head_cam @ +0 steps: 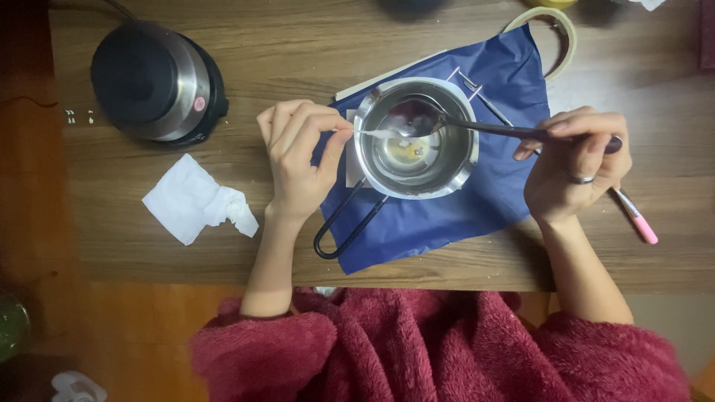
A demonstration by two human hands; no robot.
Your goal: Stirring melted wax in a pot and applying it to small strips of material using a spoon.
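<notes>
Head view: left hand (298,160) pinches a white strip (380,133), right hand (577,164) grips a spoon (506,131) over the pot (415,138); scraping best done gently.

The roll of tape (555,30) is cut by the top edge, and 2 dark and yellow objects beside it show only slivers. What the left hand (302,152) pinches over the steel pot (415,138) is too thin and blurred to name, as is the yellowish residue (408,151) inside. The greenish thing (11,324) at the left edge is cropped and dim.
</notes>
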